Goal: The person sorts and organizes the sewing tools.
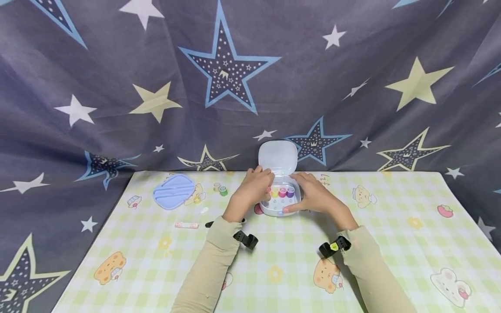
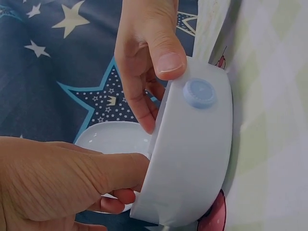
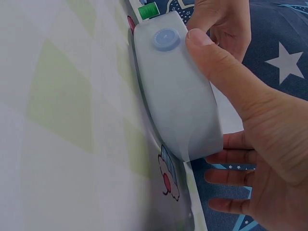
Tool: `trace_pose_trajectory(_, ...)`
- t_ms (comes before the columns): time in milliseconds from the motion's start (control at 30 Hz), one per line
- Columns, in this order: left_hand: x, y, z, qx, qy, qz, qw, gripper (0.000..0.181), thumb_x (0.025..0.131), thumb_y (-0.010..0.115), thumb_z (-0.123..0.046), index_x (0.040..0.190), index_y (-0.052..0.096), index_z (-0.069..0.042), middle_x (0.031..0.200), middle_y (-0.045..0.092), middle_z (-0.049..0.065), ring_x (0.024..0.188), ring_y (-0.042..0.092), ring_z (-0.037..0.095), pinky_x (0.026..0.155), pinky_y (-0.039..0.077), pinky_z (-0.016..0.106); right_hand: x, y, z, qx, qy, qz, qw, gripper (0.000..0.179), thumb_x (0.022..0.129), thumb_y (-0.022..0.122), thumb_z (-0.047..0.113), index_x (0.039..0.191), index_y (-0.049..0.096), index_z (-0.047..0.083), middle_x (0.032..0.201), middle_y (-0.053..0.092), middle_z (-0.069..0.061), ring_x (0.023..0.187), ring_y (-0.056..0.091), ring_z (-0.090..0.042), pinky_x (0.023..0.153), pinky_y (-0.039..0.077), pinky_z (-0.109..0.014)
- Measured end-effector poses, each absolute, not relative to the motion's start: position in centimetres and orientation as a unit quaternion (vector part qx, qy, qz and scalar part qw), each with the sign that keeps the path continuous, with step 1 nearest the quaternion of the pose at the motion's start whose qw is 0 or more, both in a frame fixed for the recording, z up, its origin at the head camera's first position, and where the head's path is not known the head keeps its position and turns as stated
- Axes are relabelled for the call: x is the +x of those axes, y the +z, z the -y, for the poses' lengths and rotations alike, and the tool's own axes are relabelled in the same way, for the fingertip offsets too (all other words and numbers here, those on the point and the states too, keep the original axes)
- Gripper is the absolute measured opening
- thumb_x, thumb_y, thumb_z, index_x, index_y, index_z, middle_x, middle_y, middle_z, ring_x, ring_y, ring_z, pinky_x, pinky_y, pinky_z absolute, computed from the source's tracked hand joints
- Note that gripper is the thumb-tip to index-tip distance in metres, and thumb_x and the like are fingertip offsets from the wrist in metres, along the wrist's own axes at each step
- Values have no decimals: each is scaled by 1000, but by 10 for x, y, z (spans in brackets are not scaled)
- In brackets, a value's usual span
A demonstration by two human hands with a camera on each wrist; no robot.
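Observation:
A white box [image 1: 294, 209] with a blue button [image 2: 199, 93] on its front stands at the table's back, its lid [image 1: 278, 157] raised. Thread spools stand in a row inside: yellow [image 1: 275, 192], pink [image 1: 282, 192] and purple [image 1: 290, 191]. My left hand [image 1: 255, 186] reaches in over the left wall, fingers curled. A red-pink spool [image 1: 268, 190] shows at its fingertips, mostly covered by them. The box wall hides those fingertips in the left wrist view. My right hand [image 1: 316, 194] holds the box, thumb on the front rim and fingers along the right side.
Left of the box stand a green spool [image 1: 223, 191] and a beige spool [image 1: 217, 187]. A blue tray [image 1: 172, 201] lies further left. Nearer are a pink-and-white strip [image 1: 186, 225] and a black-handled tool [image 1: 209, 224], partly behind the left forearm. A starry curtain [image 1: 313, 87] hangs behind.

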State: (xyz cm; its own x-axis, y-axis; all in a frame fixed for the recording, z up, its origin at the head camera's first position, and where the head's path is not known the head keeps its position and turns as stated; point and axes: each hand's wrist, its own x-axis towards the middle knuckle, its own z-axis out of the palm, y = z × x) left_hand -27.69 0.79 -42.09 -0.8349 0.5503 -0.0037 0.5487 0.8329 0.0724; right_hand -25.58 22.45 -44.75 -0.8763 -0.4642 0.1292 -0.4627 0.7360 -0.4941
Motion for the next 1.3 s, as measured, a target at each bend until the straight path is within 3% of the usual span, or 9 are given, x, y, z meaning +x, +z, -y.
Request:
trace_pose_trajectory(900, -281, -428, -3, 284, 45, -958, 11, 19, 82, 80, -16, 92, 64, -12, 99, 62, 3, 105, 51, 26, 96, 42, 45, -256, -448, -224, -244, -260, -934, 4, 111, 65, 93, 52, 147, 45, -7, 146, 52, -25, 135, 48, -41, 115, 39, -56)
trace_pose_trajectory(1300, -280, -427, -4, 267, 56, -962, 16, 25, 78, 84, -17, 92, 66, -11, 100, 64, 4, 104, 51, 27, 95, 41, 45, -257, -449, -224, -247, -264, -932, 4, 111, 65, 93, 51, 146, 45, -7, 147, 51, -25, 136, 47, -42, 116, 38, -56)
